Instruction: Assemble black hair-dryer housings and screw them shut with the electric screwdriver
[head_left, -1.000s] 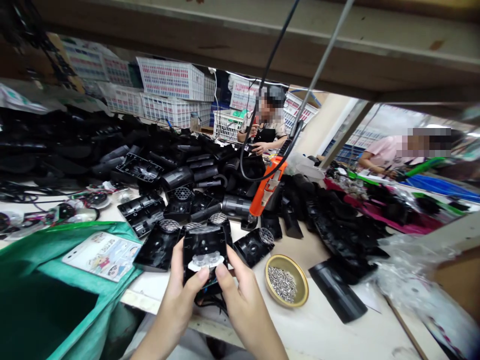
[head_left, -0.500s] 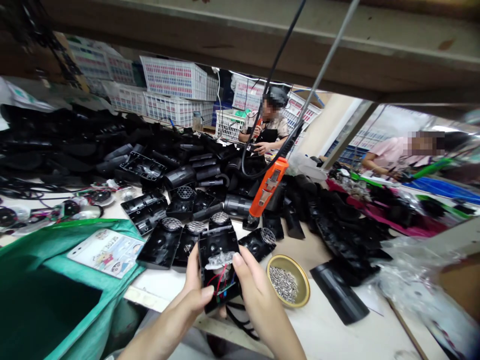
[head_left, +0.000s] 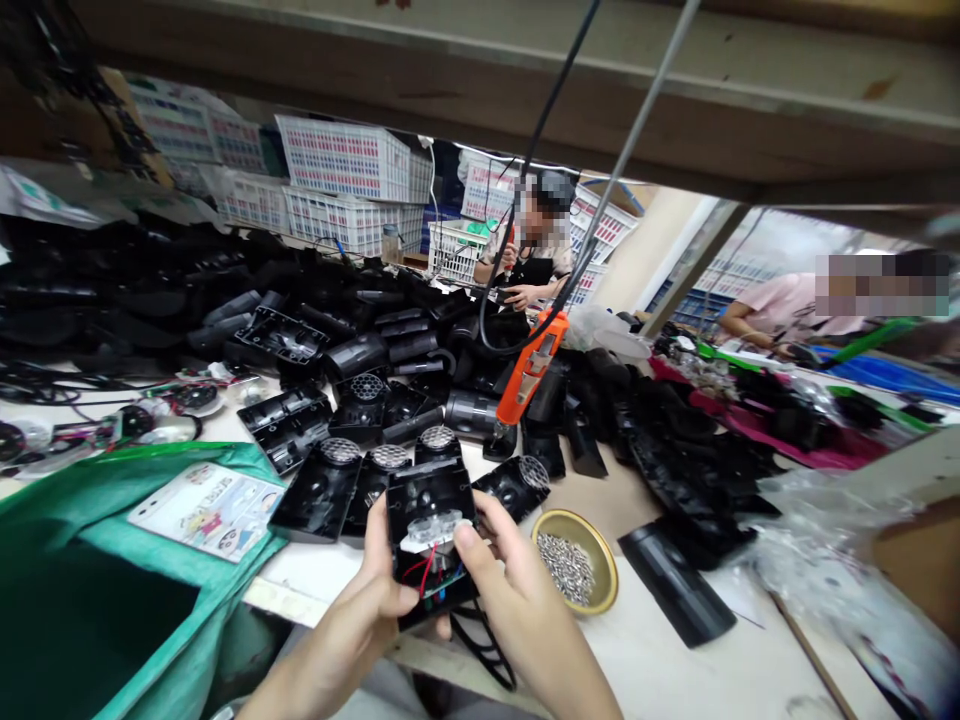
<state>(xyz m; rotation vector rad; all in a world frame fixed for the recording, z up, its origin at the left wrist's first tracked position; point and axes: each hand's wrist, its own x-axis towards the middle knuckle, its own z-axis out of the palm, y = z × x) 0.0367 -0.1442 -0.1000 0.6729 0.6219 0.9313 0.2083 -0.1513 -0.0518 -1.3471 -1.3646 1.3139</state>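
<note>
Both my hands hold one black plastic housing (head_left: 429,500) above the front edge of the table. My left hand (head_left: 367,610) wraps its left side and bottom, thumb on the lower face. My right hand (head_left: 517,590) grips its right side, thumb pressing near a clear plastic piece (head_left: 429,530) seated in the housing. Red, black and blue wires (head_left: 431,575) show in the housing's lower part, and a black cable (head_left: 487,650) hangs beneath it.
A brass bowl of small screws (head_left: 574,568) sits right of my hands. An orange electric screwdriver (head_left: 529,370) hangs on a cable over rows of black housings (head_left: 322,480). A green bag (head_left: 112,570) with a printed card lies left. Two other people work at the back.
The housing has been tilted and lifted slightly, exposing the wires in its lower part. My right thumb shifted onto the clear piece and my left hand slid lower on the housing.
</note>
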